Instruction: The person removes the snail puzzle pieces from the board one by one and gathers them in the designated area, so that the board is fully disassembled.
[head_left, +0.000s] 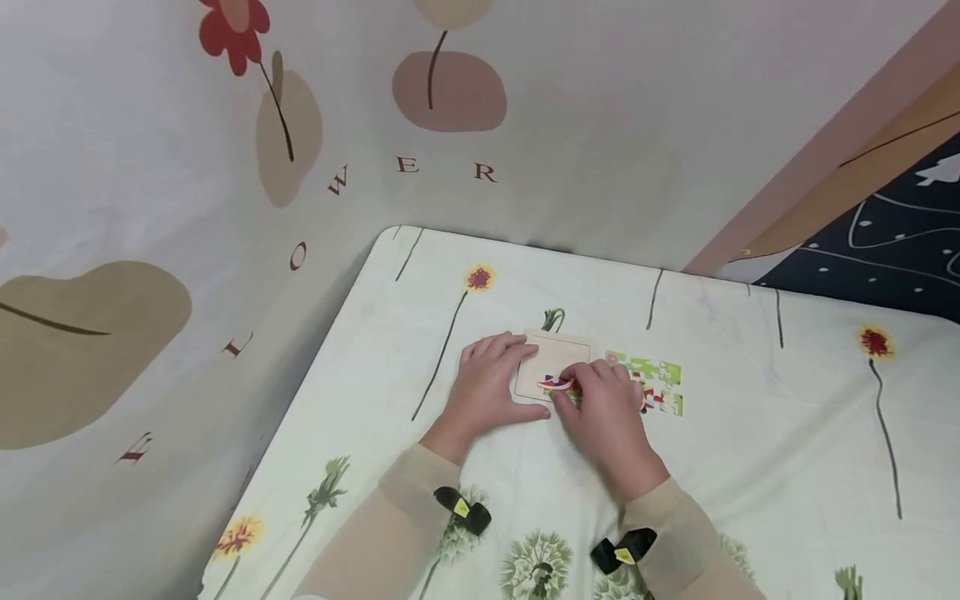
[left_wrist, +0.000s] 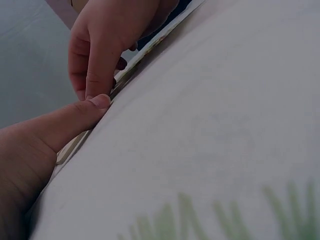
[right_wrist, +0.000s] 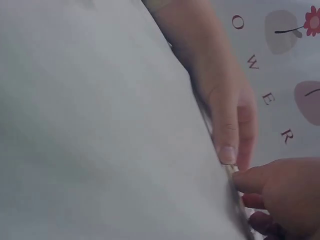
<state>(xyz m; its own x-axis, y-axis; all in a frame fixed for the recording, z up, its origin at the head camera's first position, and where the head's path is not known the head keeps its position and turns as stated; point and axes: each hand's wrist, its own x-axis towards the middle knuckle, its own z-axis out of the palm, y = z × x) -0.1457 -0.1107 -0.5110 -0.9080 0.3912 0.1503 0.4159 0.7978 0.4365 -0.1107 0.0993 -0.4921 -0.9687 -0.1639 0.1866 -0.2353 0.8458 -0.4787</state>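
Observation:
A square wooden puzzle board (head_left: pixel 558 352) lies flat on the table, several coloured pieces fitted in its lower part. My left hand (head_left: pixel 487 383) rests at its left side with straight fingers at the upper left edge and the thumb stretched along the near edge. Over the lower part of the board, my right hand (head_left: pixel 603 408) pinches a white, red and blue puzzle piece (head_left: pixel 555 384) between thumb and fingers. In the left wrist view, the left thumb (left_wrist: pixel 75 117) lies close by the right fingertips (left_wrist: pixel 97 85). The right hand hides part of the board.
Right of the board lie several loose puzzle pieces (head_left: pixel 663 375), green, red and white, some partly behind the right hand. A flower-printed cloth (head_left: pixel 780 433) covers the table. Printed fabric walls (head_left: pixel 585 167) stand along the table's far and left edges.

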